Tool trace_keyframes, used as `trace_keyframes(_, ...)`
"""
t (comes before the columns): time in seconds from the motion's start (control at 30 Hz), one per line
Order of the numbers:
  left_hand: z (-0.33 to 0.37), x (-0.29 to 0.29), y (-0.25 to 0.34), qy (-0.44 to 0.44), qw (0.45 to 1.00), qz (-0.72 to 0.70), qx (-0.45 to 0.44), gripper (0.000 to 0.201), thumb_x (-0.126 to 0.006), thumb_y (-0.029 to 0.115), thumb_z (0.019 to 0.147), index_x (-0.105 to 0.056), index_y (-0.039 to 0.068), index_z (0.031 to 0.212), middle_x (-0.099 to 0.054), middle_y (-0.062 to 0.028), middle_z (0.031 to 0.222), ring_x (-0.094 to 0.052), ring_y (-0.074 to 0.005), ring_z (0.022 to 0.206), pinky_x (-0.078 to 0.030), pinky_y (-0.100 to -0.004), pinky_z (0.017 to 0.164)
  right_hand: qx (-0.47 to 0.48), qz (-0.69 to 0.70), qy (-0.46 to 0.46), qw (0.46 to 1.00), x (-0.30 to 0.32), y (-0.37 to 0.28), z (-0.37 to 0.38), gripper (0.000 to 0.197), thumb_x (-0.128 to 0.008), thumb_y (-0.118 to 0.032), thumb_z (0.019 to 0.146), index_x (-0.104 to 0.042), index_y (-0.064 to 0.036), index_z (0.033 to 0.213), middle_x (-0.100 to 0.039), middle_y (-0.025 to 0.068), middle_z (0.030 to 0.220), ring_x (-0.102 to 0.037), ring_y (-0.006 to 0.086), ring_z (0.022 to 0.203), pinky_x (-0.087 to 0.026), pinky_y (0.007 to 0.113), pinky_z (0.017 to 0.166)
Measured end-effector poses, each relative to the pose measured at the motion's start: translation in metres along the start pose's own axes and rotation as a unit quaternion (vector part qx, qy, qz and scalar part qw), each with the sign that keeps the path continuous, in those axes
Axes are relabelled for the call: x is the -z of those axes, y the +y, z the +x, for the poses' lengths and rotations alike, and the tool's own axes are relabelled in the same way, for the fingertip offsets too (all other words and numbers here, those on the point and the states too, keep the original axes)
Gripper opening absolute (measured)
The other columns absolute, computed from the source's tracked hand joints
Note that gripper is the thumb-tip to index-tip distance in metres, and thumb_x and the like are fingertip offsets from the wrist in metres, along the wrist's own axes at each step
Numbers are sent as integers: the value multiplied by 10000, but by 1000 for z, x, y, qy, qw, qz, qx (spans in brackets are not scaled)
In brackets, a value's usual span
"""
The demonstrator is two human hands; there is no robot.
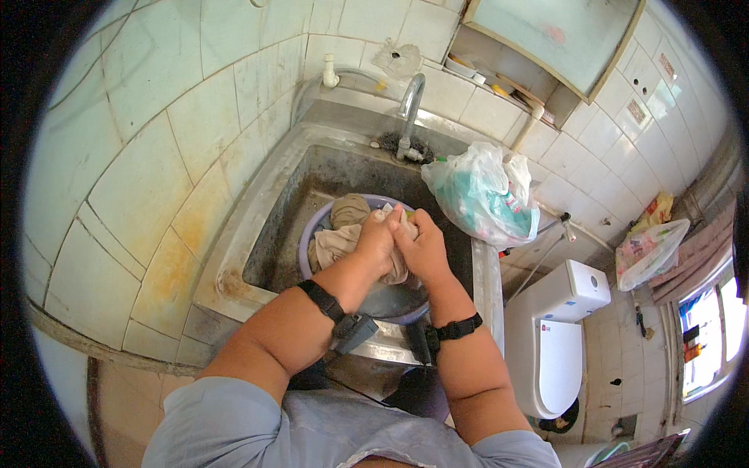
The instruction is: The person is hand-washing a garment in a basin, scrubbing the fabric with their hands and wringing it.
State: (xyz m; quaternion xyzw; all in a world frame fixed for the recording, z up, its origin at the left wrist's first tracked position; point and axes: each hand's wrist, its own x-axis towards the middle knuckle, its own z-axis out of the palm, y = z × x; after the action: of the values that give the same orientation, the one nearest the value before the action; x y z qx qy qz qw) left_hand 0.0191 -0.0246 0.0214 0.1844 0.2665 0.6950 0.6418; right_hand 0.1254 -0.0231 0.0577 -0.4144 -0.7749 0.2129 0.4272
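Observation:
Both hands meet over a lavender basin (304,251) that stands inside a stained metal sink (221,274). My left hand (376,243) is closed round a bunched piece of beige cloth (337,244). Pressed against it, my right hand (424,248) is closed on the upper part of the same cloth, with a pale bit showing at the fingertips. Most of the cloth hangs down into the basin. A darker tan bundle of fabric (350,209) lies by the basin's far rim. Greyish water shows at the near side, partly hidden by my forearms.
A curved metal faucet (409,109) rises at the sink's back edge. On the right corner sits a full white plastic bag (488,195). A white toilet (559,343) stands farther right, and a tiled wall (156,195) borders the left. A cabinet (550,39) hangs above.

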Motion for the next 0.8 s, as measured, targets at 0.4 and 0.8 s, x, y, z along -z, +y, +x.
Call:
trace_keyframes(0.4,0,-1,-29,14,989,58,132,348,-480,380,988,-570,67,1112,-660,-108,995,-642,-270,869,-514,-439,772,-144,-25,9,989,-3,41,16,378,-485,-331,974,-565,6,824,-606,273,863,-567,480,820,-454,491,706)
trace_keyframes(0.8,6,14,-19,38,996,36,68,379,-484,424,985,-575,69,1077,-650,-122,1020,-631,-280,934,-507,-448,833,-51,-51,-49,996,-1,-10,2,363,-531,-357,945,-618,-13,870,-632,260,829,-610,464,766,-474,495,674)
